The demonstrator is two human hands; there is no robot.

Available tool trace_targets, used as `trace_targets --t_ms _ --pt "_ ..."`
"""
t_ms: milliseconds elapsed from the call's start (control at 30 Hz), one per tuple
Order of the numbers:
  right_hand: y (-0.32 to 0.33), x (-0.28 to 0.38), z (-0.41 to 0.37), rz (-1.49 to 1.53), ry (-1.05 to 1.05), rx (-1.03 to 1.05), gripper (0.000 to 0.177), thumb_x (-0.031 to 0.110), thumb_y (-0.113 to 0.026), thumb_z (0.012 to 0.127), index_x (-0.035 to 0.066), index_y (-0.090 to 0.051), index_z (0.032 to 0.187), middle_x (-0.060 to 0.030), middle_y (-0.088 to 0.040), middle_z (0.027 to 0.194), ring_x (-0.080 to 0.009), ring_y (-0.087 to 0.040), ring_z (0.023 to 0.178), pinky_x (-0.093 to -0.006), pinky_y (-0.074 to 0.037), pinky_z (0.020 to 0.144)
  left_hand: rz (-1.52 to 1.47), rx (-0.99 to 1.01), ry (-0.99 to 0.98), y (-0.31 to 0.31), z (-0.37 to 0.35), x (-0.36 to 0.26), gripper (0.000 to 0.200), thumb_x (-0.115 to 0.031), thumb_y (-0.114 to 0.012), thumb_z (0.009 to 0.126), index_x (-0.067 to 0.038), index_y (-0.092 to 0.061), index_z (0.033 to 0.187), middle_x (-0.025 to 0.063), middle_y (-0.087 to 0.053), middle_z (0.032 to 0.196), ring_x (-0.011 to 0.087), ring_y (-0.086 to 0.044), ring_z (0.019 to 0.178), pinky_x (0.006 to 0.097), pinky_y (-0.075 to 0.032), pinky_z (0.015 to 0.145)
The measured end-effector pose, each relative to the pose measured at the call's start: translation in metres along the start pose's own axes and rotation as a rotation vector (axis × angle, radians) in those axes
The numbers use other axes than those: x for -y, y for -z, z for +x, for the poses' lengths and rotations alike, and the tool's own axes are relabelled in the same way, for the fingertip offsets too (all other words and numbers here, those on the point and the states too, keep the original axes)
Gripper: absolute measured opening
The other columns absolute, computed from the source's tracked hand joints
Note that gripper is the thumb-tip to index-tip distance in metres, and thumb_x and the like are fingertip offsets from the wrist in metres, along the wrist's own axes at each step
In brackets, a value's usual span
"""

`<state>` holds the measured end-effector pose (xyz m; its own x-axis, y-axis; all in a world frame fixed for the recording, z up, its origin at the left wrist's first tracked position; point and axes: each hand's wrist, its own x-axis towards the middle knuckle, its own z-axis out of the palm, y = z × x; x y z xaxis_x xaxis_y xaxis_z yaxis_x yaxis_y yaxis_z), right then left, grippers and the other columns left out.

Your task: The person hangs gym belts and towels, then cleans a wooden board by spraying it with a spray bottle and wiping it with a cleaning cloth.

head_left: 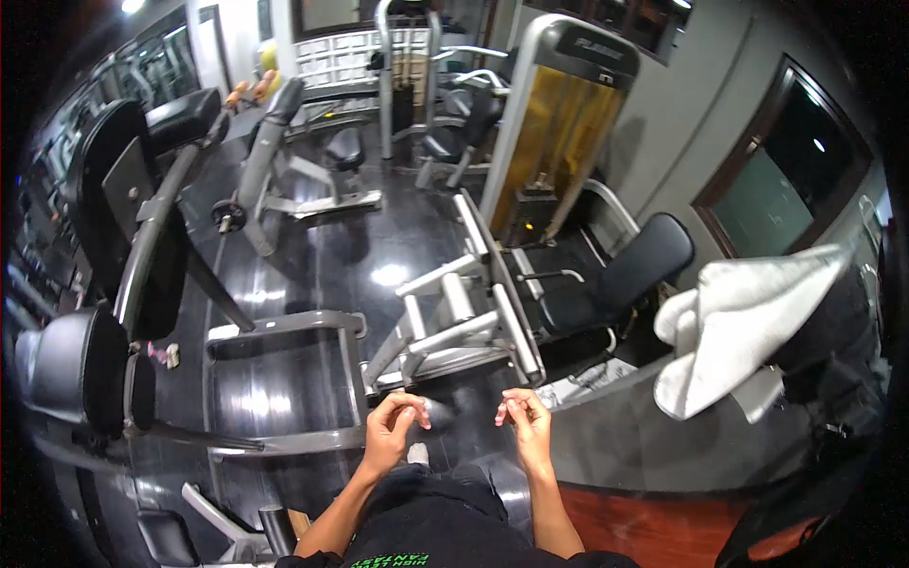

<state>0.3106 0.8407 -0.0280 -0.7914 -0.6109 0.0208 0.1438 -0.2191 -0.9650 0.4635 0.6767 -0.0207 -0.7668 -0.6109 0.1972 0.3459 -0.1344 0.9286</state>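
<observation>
Both hands are raised in front of the dark shirt (pixel 426 525), a hand's width or more apart. My left hand (pixel 393 426) has its fingers curled inward, and nothing shows between them. My right hand (pixel 524 423) is curled too, with thumb and fingertips close together; whether anything small is in it cannot be made out. Neither hand touches the grey metal frame (pixel 456 331) of the machine beyond them. A white towel (pixel 748 322) hangs at the right, away from my right hand.
A tall weight-stack machine (pixel 566 123) with a black seat (pixel 578 308) stands ahead. Black padded equipment (pixel 114 189) fills the left side. A low metal frame (pixel 284 327) lies on the dark, shiny floor. A dark-framed window (pixel 786 166) is at the right.
</observation>
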Motion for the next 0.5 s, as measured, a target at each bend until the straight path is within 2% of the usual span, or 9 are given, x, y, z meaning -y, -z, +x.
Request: trace_targets --t_ms 100,333,500 --pt "-0.005 -0.017 0.019 0.079 -0.057 0.066 0.015 0.008 -0.053 0.094 0.001 -0.061 0.105 -0.0054 -0.061 0.081 -0.0107 -0.057 0.069 -0.025 -0.049 0.065 0.043 -0.123 -0.02 0.019 -0.001 -0.008 0.014 -0.002 -0.046 0.094 0.003 -0.058 0.1 0.0101 -0.059 0.088 0.0159 -0.059 0.076 0.0301 -0.05 0.072" --pt "-0.029 -0.028 0.071 0.039 -0.14 0.194 0.014 0.006 -0.052 0.094 0.002 -0.06 0.105 -0.0035 -0.061 0.081 -0.0091 -0.056 0.069 -0.0235 -0.048 0.064 0.029 -0.415 -0.066 0.051 -0.006 -0.005 0.014 -0.004 -0.045 0.095 0.002 -0.056 0.102 0.0088 -0.059 0.086 0.0151 -0.059 0.076 0.0294 -0.05 0.072" --pt "-0.045 -0.034 0.107 0.069 -0.189 0.284 0.016 0.011 -0.055 0.094 0.005 -0.059 0.107 -0.0028 -0.06 0.083 -0.0093 -0.057 0.07 -0.0233 -0.048 0.063 -0.006 -0.568 -0.122 0.063 0.003 -0.009 0.013 -0.005 -0.045 0.096 0.001 -0.054 0.102 0.0094 -0.058 0.085 0.0171 -0.058 0.074 0.0309 -0.051 0.071"
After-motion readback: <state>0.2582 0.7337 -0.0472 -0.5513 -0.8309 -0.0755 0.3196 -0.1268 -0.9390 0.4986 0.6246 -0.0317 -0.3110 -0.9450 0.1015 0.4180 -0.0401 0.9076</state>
